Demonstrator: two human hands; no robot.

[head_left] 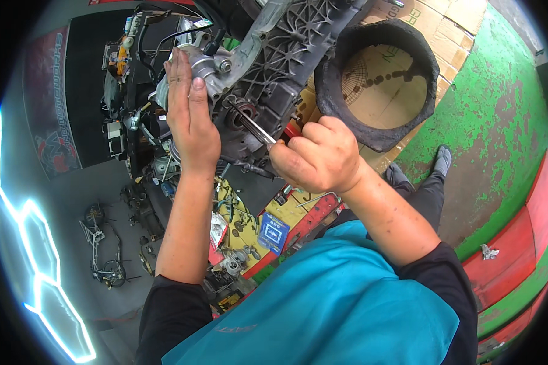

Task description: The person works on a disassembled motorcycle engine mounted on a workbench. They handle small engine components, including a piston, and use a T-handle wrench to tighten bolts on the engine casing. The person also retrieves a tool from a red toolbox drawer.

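Note:
My left hand (192, 121) lies flat along the side of a grey metal engine casing (286, 58), its fingers stretched out and close together. A fist of my right hand (319, 155) is wrapped round a slim silvery hand tool (254, 128). The handle is hidden in my palm, so its exact kind is unclear. The tool slants up and left, and its narrow tip reaches a round opening with a reddish-brown ring (240, 112) low on the casing. Above that opening a bolt (224, 65) stands out from the metal beside my left fingers.
Right of the casing, a thick black ring-shaped frame (429, 91) lies on cardboard (463, 27). Below my wrists, a red-edged bench (310, 216) carries loose tools, small metal parts and a blue packet (274, 232). More machine parts (119, 103) crowd the left. Worn green floor (499, 91) spreads right.

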